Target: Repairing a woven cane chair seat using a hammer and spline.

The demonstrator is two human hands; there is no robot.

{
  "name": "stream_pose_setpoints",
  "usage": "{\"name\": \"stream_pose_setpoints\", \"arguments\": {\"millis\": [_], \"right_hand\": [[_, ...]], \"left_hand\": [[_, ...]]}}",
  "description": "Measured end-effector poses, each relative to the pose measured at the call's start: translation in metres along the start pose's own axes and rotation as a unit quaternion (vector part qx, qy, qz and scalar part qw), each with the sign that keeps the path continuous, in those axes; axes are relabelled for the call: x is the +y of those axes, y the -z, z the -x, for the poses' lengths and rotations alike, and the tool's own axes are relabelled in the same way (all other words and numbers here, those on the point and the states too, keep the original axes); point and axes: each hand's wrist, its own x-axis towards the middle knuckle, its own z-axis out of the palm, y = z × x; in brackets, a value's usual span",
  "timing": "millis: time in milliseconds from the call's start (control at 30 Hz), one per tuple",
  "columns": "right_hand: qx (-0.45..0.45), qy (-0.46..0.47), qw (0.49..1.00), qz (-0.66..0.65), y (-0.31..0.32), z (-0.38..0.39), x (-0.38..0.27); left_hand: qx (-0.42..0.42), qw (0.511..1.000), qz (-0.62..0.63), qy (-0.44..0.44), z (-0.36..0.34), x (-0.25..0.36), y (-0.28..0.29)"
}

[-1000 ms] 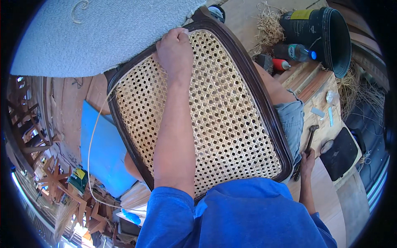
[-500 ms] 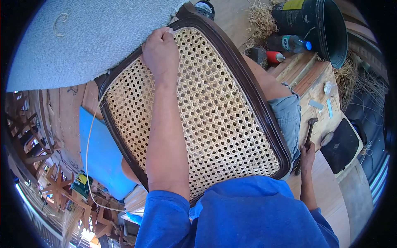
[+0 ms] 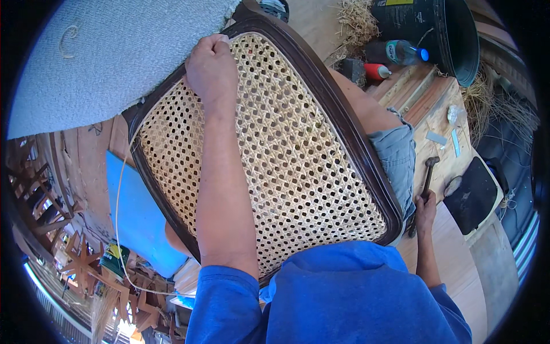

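Had the caned frame at centre across the legs, with the left hand curled nearly closed at its eleven-o'clock edge; could not tell of anything pinched inside. Gripped a hammer toward three o'clock, with the right hand wrapped round its shaft. Had a bottle and bucket at two o'clock, a blue sheet at eight.

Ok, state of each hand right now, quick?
Left hand: closed, at the far edge of the cane webbing; whether it pinches anything cannot be told.
Right hand: closed, holding a hammer by its handle.
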Motion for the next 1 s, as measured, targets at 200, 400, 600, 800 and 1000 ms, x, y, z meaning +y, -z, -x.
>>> {"name": "stream_pose_setpoints", "arguments": {"millis": [200,400,600,800,1000], "right_hand": [[0.003,0.017,1.000,-0.007,-0.002,-0.004,0.007],[0.061,0.099,0.993,0.009,0.005,0.003,0.033],[0.002,0.125,0.989,-0.081,0.063,-0.002,-0.069],[-0.234,0.285,0.919,-0.143,0.071,-0.015,-0.315],[-0.358,0.362,0.861,0.005,0.022,-0.049,-0.418]], "left_hand": [[0.008,0.998,-0.033,-0.050,0.006,0.004,0.007],[0.011,0.996,-0.053,-0.077,0.006,0.010,0.001],[0.024,0.997,-0.041,-0.066,0.008,0.002,0.008],[0.039,0.996,-0.039,-0.071,0.007,0.001,0.004],[0.039,0.997,-0.041,-0.061,0.007,0.002,0.003]]}}
